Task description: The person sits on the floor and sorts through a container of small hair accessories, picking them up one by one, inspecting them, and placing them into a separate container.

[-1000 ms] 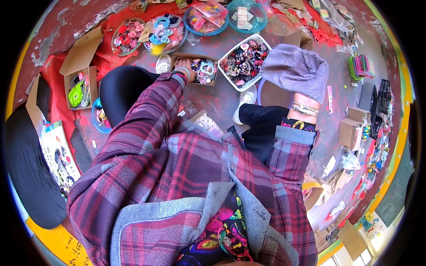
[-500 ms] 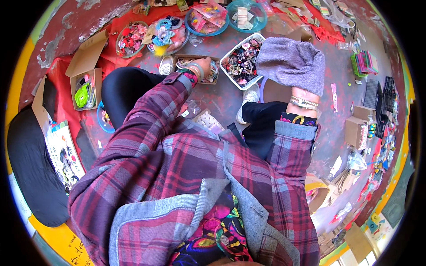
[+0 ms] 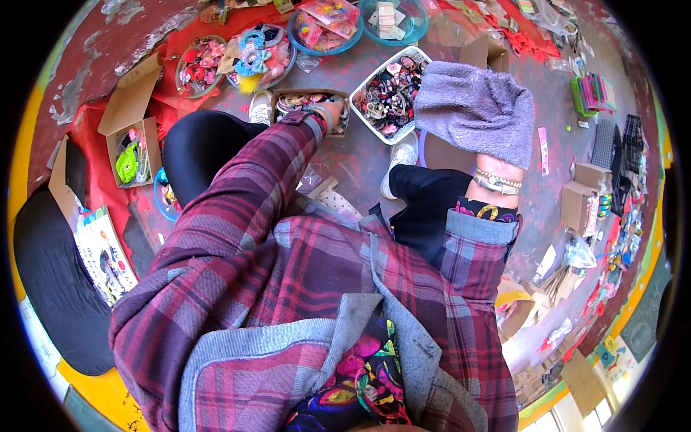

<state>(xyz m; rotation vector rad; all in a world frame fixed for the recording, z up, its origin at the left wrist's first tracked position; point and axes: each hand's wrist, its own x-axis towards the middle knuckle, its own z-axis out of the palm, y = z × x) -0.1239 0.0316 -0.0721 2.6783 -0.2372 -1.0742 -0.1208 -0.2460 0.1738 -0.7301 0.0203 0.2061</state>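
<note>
My left hand is at the right end of a low cardboard box of mixed hair ties. Its fingers dip down among them and are hidden, so their grip does not show. A fluffy purple-grey cloth drapes over my right hand, covering the fingers; only the wrist with its bracelets shows. The cloth's left edge meets a white plastic basket heaped with dark, red and pale hair ties. This basket stands just right of the cardboard box, between my two hands.
Round tubs of hair accessories and a blue tub with white cards line the far side. An open carton stands left of my knee. Another carton, a green basket and scattered packaging lie to the right.
My left hand has dipped lower at the right end of the cardboard box, and more dark hair ties show beside it. The cloth over my right hand stays beside the white basket.
</note>
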